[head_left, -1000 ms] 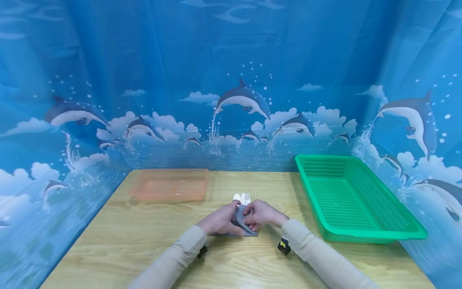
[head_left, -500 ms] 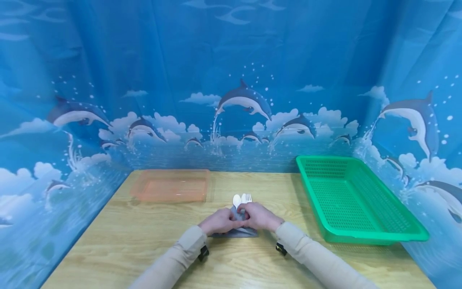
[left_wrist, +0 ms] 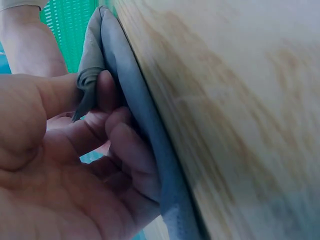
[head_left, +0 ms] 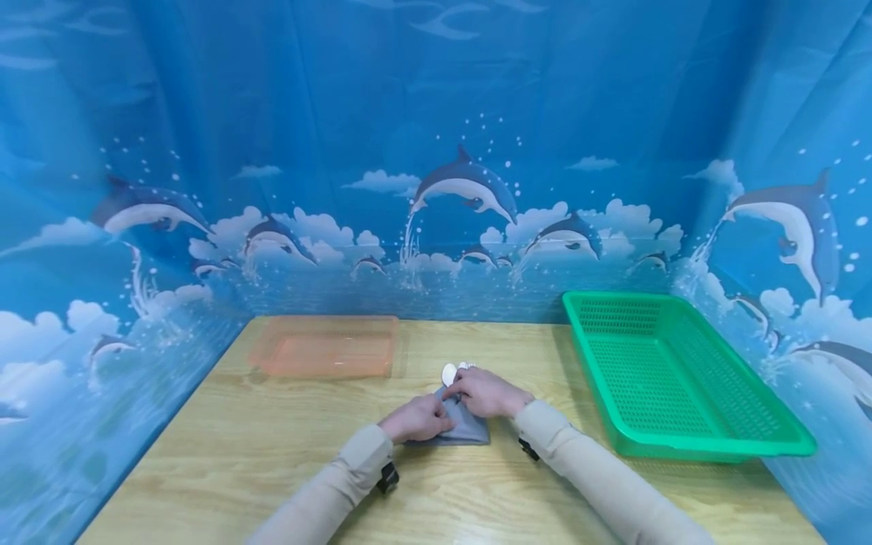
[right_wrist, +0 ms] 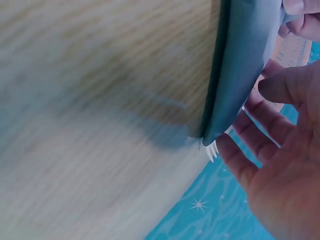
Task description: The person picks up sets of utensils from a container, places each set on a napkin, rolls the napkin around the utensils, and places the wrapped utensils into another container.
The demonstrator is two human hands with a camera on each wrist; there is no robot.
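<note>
A grey cloth napkin lies folded on the table in front of me. Out of its far end stick a white spoon and a fork, whose tines show in the right wrist view. With thumb and index finger, my left hand pinches a rolled fold of the napkin; its other fingers curl against the cloth. My right hand is over the cutlery end, fingers loosely bent and touching the cloth, the thumb apart from it. It hides most of the fork.
A green perforated basket stands on the right of the wooden table. At the back left sits a translucent orange tray. A blue dolphin-print curtain closes off the back and sides.
My hands met over the napkin half a second ago; now they are apart. The right hand has moved up toward the cutlery ends, and the left has drawn slightly left, exposing more folded cloth.
</note>
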